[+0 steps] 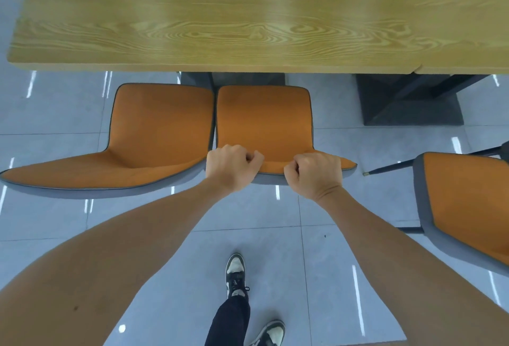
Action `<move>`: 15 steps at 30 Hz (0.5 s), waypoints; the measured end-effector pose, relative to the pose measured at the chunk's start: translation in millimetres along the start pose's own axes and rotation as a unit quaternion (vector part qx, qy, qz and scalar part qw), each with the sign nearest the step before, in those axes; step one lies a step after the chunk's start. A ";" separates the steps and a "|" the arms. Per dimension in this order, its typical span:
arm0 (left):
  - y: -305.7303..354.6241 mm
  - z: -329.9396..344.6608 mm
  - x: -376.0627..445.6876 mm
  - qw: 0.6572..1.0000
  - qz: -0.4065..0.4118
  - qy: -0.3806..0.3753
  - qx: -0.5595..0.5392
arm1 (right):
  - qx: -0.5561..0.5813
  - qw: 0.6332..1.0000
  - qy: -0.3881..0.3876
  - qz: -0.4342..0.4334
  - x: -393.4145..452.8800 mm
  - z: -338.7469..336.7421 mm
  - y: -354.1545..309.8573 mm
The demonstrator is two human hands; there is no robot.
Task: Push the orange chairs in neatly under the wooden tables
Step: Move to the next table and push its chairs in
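Sneakers show nearest of all: one black-and-white shoe (235, 274) planted ahead on the grey tiled floor (248, 213), the other shoe (271, 333) at the bottom edge, with a dark trouser leg above the forward one. Both bare forearms reach out from the lower corners toward the middle of the scene.

Further out, the left hand (231, 166) and the right hand (314, 173) are each curled shut over the top edge of the backrest of the middle orange chair (264, 120), fingers folded over the orange padding, knuckles up, the two hands side by side and slightly apart. This chair has a grey outer shell and dark piping; its seat points away toward the counter, with the far edge of the seat close to the counter's near edge.

Just left of it, touching or nearly touching along the seat edge, stands a second orange chair (154, 131), its wide backrest rim curving toward the left. Near the right edge a third orange chair (468, 208) stands well apart from the held one, with a thin dark leg (429, 160) tipped in brass crossing the floor beside it.

Farthest off, the wooden counter (248, 15) spans the whole top, grain running left to right, a seam showing at its right end. Dark block bases (410, 100) stand beneath it.
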State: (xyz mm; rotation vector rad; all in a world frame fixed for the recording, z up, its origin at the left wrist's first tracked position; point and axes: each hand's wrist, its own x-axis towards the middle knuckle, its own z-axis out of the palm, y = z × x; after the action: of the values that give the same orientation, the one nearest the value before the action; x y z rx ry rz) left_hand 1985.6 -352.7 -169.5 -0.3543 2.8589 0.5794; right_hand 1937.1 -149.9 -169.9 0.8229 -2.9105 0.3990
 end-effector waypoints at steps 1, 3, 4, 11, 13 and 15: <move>0.4 2.8 -3.4 1.000 0.003 -0.003 0.003 | 0.001 1.000 0.000 -0.003 -3.3 -0.5 0.6; -2.1 6.6 -7.6 1.000 -0.002 -0.012 0.002 | -0.005 1.000 -0.006 0.005 -10.6 2.5 -2.7; -3.8 7.7 -8.2 1.000 -0.005 -0.022 -0.003 | -0.007 0.999 -0.030 0.012 -10.3 2.6 -2.8; 6.0 -3.0 -14.6 0.995 -0.022 -0.098 0.002 | 0.007 0.985 -0.164 0.057 -14.7 -13.6 -5.6; 8.0 -3.4 -16.7 0.990 -0.020 -0.141 0.018 | 0.019 0.989 -0.138 0.054 -31.2 -20.1 -4.8; 13.9 -7.8 -16.7 0.982 -0.024 -0.184 0.039 | 0.019 0.995 -0.091 0.030 -51.5 -28.4 5.0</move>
State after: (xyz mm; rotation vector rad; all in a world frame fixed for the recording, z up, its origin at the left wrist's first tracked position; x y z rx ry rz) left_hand 1996.6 -340.2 -153.5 -0.2691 2.5016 0.4660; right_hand 1978.8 -112.2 -151.8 0.8205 -3.1115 0.4040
